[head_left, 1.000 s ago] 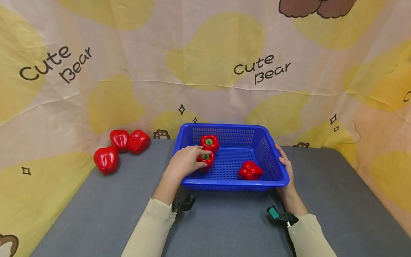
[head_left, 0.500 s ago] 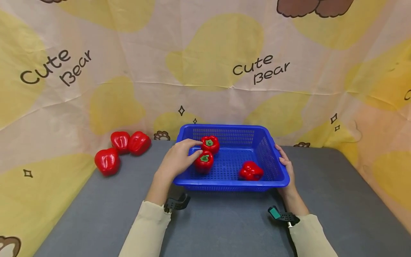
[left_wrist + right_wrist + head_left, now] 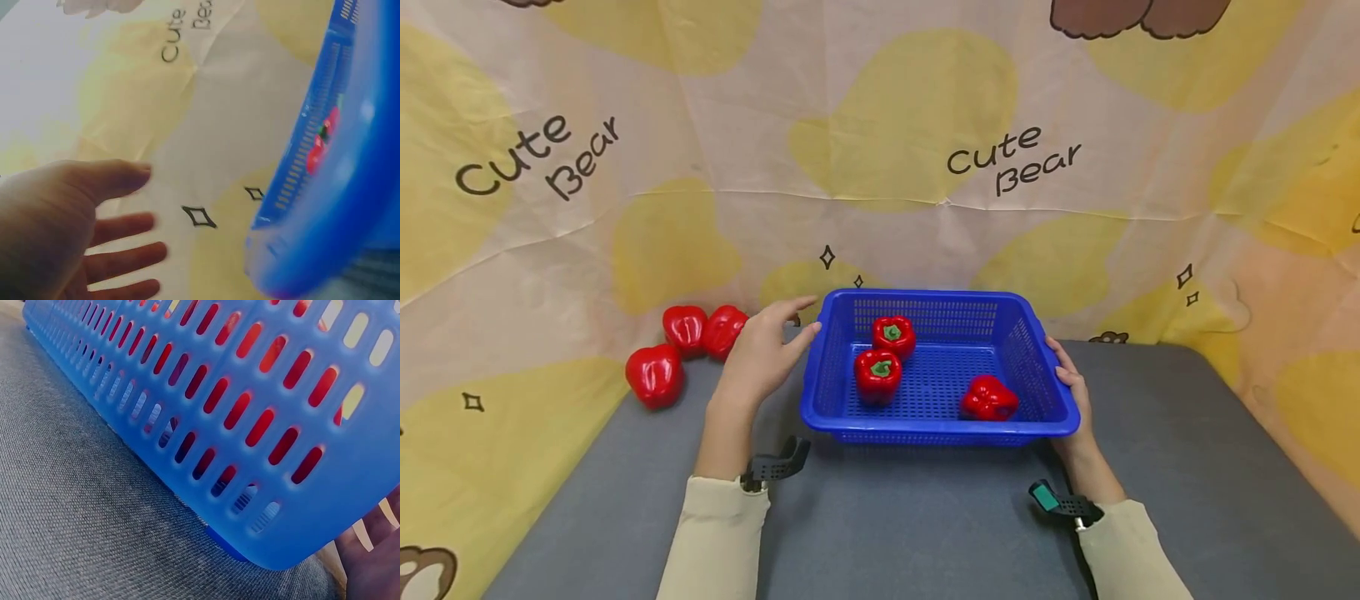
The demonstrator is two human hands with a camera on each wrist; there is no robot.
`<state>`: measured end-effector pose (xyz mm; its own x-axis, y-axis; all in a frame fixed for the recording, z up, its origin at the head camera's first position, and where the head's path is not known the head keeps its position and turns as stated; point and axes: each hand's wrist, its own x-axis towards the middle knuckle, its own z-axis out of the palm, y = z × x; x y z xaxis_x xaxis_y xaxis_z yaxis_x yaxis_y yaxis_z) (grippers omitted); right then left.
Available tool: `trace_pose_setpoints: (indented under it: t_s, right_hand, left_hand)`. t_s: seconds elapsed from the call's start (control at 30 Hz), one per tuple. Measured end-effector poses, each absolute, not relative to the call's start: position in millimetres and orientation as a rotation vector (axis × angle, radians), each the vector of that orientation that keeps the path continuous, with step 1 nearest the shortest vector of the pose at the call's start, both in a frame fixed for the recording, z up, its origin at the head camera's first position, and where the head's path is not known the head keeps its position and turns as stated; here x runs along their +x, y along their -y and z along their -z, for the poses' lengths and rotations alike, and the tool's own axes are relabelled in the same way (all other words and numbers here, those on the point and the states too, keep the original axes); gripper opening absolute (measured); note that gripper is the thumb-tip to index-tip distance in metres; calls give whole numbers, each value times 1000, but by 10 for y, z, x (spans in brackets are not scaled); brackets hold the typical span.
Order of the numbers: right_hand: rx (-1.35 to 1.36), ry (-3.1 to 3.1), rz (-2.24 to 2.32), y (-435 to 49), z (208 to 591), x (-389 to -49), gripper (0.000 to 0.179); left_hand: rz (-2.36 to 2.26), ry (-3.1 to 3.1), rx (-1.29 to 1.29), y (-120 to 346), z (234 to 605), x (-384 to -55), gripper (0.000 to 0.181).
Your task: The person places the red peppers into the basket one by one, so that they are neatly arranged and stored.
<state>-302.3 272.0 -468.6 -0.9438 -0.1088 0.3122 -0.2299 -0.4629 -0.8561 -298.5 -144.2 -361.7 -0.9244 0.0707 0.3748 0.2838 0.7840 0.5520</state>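
Observation:
A blue plastic basket [image 3: 940,426] with slotted walls holds three red bell peppers. Two with green stems, the rear pepper [image 3: 893,335] and the front pepper [image 3: 878,377], are at its left; another pepper [image 3: 989,398] lies at the front right. My left hand [image 3: 760,354] is outside the basket's left rim, holding nothing, thumb and fingers spread apart. In the left wrist view, fingers [image 3: 128,257] stretch out beside the basket. My right hand [image 3: 1075,396] holds the basket's right end at the rim; its lower part is hidden behind the wall.
Three more red peppers lie at the table's far left: a front one [image 3: 655,377], a rear one [image 3: 685,331], and one [image 3: 724,332] partly overlapped by my left hand. The grey table [image 3: 910,525] meets a printed cloth backdrop [image 3: 895,125] behind the basket.
My left hand has come off the front pepper and moved left, out over the basket's rim. That pepper now stands upright in the basket. My right hand has stayed at the right end.

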Motion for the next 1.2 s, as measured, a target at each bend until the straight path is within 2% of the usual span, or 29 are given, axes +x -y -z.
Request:
trace_pose_setpoints:
  t_s: [0.13,0.4,0.77,1.03,1.2]
  right_hand:
    - [509,1579,-2584,-2720,4681,-3018,50]
    - [461,1657,-2535,-2716,4673,-3013,52]
    - [415,1702,-2515,-2710,4670,-3008,54]
    - [470,1666,-2516,-2727,4681,-3019,53]
    - [499,1648,-2534,-2729,4690,-3025,52]
  left_hand:
    - [893,2534,-197,1551,3716,-3080,53]
    - [976,2406,129,1840,4019,-3220,55]
    - [942,2362,365,2042,4325,-3288,67]
    - [934,2394,405,2165,4542,-3376,78]
    - [929,2348,368,2236,4735,-3435,77]
